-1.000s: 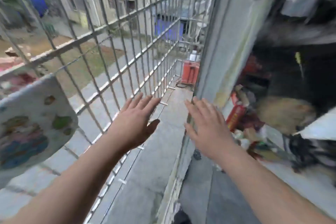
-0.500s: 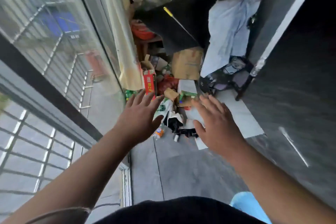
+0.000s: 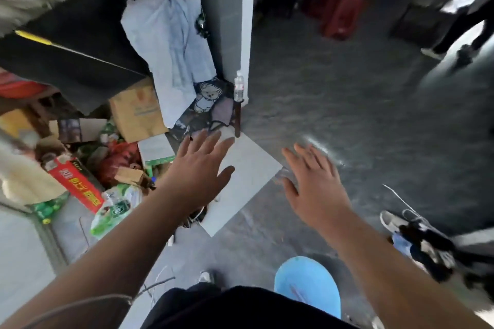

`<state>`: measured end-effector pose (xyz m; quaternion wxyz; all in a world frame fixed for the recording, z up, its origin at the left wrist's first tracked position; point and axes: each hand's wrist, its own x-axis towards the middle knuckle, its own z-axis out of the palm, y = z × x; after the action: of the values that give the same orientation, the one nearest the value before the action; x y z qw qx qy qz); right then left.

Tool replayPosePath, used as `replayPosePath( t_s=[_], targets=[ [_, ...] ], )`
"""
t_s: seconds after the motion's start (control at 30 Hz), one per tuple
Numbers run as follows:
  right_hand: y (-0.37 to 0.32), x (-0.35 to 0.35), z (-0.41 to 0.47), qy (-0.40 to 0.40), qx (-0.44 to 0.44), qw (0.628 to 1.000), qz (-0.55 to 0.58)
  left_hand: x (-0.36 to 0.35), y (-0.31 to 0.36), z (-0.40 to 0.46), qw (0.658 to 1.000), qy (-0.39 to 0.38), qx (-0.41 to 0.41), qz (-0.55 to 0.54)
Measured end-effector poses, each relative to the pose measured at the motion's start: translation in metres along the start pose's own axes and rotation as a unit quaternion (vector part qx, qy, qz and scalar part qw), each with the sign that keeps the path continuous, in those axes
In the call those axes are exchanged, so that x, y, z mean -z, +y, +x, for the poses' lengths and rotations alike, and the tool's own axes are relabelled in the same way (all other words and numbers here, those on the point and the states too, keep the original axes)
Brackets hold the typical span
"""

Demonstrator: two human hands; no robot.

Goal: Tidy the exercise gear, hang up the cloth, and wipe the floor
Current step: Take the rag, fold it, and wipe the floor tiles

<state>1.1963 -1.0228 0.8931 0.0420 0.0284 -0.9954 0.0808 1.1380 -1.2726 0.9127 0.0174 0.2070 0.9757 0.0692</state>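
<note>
My left hand is stretched out in front of me, fingers spread, holding nothing, above a white floor tile. My right hand is also empty with fingers apart, over the dark grey floor. A pale blue cloth is draped over clutter by the grey pillar, beyond my left hand. A round light-blue object lies on the floor near my feet. No exercise gear can be told apart in the blur.
A heap of boxes, bags and bottles lies at left, with a red carton and a cardboard box. A water bottle stands at the pillar's foot. Shoes lie at right. Another person's legs stand far right.
My view has swung from the window grille and balcony rightward into the room, onto the clutter and dark floor. Both hands stay out in front, empty.
</note>
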Motion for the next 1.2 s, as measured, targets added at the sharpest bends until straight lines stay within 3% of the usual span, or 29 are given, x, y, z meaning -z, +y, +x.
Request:
replayPosePath(
  t_s=[0.43, 0.7, 0.9, 1.2],
  targets=[
    [0.056, -0.015, 0.162, 0.001, -0.182, 0.983, 0.024, -0.021, -0.028, 0.252, 0.989, -0.008, -0.149, -0.009],
    [0.124, -0.003, 0.232, 0.027, -0.273, 0.962, 0.013, -0.022, 0.006, 0.39, 0.972, -0.037, -0.23, -0.02],
    [0.211, -0.017, 0.296, 0.036, -0.305, 0.951, 0.034, -0.048, 0.051, 0.499, 0.971, -0.052, -0.234, -0.022],
    [0.369, -0.011, 0.455, 0.021, -0.258, 0.965, 0.048, -0.064, 0.106, 0.685, 0.983, -0.045, -0.179, -0.008]
  ],
)
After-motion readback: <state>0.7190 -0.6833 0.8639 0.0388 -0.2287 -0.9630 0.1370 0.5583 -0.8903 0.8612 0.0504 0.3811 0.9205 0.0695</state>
